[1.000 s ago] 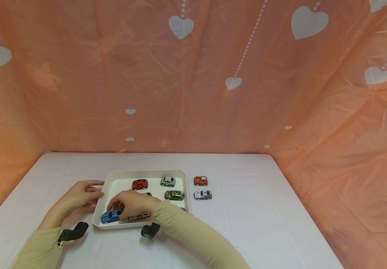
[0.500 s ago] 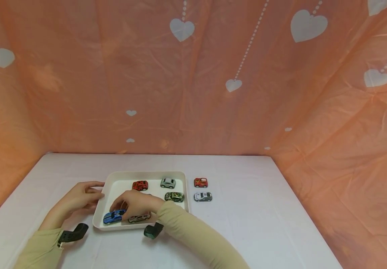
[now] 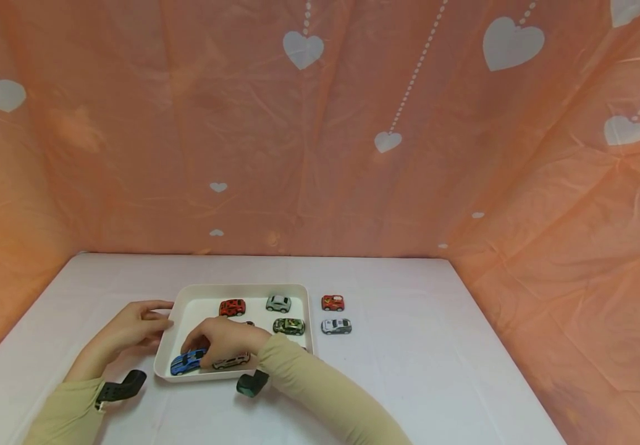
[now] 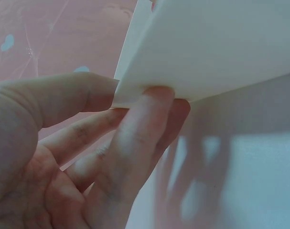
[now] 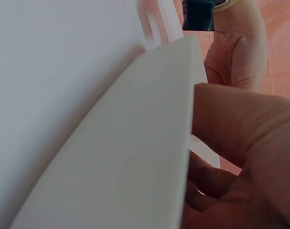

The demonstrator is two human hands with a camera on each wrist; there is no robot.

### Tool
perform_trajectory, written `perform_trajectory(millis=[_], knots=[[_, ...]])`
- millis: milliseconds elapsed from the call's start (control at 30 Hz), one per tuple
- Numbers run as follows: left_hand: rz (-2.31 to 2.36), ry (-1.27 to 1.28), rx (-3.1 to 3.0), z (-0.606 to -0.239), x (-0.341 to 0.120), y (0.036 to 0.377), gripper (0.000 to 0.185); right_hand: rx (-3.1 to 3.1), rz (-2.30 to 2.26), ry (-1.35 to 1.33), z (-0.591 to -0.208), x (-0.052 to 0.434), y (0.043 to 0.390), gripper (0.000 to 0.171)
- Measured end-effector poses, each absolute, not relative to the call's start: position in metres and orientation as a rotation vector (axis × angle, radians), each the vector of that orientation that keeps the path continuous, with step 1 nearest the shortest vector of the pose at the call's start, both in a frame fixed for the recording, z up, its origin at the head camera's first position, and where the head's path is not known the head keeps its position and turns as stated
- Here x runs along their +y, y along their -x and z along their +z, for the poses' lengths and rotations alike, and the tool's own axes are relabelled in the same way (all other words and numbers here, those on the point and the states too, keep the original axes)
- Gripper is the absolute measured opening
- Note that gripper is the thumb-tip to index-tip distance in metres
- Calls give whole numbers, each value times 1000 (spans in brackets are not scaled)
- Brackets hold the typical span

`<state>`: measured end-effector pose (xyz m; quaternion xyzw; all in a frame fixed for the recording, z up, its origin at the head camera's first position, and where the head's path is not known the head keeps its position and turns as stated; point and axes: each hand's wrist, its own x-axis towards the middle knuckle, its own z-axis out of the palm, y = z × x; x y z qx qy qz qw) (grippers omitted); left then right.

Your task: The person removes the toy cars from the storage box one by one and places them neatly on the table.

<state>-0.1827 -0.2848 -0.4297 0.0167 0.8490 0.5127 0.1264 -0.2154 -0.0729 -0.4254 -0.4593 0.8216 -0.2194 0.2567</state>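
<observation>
Your left hand [image 3: 131,329] grips the left rim of the white tray [image 3: 197,301], thumb over the edge. Your right hand [image 3: 222,339] reaches into the tray's near left corner, fingers curled onto the blue car [image 3: 185,362]. Two more cars [image 3: 335,326] sit just beyond the tray's right edge.

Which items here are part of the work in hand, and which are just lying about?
In hand: white plastic tray, held at its edge by left hand; blue toy car under right hand.
Lying about: red toy car and white toy car, both outside the tray.
</observation>
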Motion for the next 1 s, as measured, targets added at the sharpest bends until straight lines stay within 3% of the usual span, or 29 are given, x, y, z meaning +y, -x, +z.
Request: perform_trajectory(millis=[433, 1000], knots=[[1504, -31, 2459, -431, -284, 184, 56, 2216, -687, 1289, -412, -53, 226, 38], [1461, 1, 2476, -430, -284, 185, 56, 2237, -851, 1266, -399, 16, 234, 37]])
